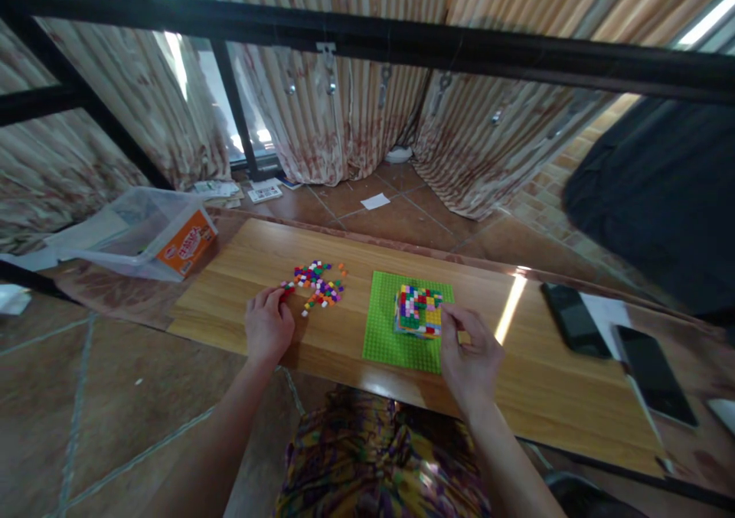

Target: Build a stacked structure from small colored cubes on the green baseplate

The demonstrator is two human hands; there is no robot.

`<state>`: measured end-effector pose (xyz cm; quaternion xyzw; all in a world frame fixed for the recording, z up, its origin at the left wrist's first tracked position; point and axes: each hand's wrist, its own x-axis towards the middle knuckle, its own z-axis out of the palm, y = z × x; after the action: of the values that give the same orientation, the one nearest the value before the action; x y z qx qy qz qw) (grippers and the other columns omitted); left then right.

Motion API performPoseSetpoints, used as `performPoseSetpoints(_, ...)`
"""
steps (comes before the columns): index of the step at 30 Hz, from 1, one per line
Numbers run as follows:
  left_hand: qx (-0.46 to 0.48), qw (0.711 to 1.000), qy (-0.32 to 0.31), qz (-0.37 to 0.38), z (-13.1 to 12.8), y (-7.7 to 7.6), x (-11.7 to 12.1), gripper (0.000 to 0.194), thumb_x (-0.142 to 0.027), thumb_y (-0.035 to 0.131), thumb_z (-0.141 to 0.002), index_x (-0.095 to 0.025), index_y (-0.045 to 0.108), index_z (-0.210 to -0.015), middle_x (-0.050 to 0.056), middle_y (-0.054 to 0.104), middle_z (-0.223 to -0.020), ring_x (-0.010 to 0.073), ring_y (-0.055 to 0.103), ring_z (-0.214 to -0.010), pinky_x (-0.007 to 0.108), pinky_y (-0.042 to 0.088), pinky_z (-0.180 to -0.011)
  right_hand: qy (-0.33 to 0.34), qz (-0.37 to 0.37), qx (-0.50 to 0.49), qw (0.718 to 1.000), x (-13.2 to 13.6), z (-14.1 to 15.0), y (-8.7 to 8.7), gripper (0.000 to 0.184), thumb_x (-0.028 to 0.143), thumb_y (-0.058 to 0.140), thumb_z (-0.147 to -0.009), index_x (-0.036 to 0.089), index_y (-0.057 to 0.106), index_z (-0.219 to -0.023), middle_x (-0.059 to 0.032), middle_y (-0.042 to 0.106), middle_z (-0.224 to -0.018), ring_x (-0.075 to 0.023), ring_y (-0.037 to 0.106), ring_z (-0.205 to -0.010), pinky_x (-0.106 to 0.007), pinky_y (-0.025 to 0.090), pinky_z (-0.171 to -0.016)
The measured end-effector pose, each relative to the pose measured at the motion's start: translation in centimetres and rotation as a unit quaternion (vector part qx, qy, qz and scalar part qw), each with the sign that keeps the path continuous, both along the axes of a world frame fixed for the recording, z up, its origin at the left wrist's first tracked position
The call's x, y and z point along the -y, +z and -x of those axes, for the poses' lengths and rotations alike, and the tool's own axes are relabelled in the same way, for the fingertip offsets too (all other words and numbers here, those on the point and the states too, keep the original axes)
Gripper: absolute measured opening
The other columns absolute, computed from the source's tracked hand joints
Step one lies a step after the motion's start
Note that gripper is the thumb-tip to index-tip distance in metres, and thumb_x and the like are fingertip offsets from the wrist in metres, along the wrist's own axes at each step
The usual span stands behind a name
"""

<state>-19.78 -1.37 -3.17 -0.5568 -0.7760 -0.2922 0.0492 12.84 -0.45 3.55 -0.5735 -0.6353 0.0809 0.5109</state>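
My left hand rests at the left edge of a loose pile of small, multicoloured building bricks. Its fingers are curled, with a few red and green bricks at the fingertips. On a green studded baseplate stands a low, block-shaped build of mixed-colour bricks, its top showing red, white, green, purple and yellow. My right hand is at the right side of this build, thumb and forefinger pinched together by its upper right edge. Whatever lies between those fingertips is too small and hidden to make out.
The wooden board carries all of this. A clear plastic box with an orange label stands at the left. Two dark phones and white paper lie at the right. A black metal bar crosses in front of curtains.
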Motion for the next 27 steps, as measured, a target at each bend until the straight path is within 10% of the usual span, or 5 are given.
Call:
performPoseSetpoints(11,0.014,1.000,0.006,0.003,-0.6,0.3,0.2,0.035,-0.017,0.044,-0.087,-0.014,0.068,-0.113,0.014,0.068,-0.118,0.0292,0.059,-0.112,0.046,0.047,-0.102,0.267,0.066,0.034,0.961,1.9,10.3,-2.1,0.020,0.016,0.053,-0.095,0.021,0.073,-0.095,-0.0049,0.072,-0.087,-0.0171,0.068,-0.082,-0.028,0.053,-0.078)
performPoseSetpoints(27,0.047,0.999,0.009,0.003,-1.0,0.7,0.4,0.035,-0.018,0.043,-0.088,-0.016,0.068,-0.112,0.012,0.067,-0.120,0.0285,0.058,-0.112,0.047,0.047,-0.103,0.198,0.191,0.199,0.940,-4.6,14.1,-4.6,0.024,0.014,0.053,-0.093,0.018,0.073,-0.107,-0.0102,0.067,-0.101,-0.0215,0.062,-0.092,-0.031,0.046,-0.082)
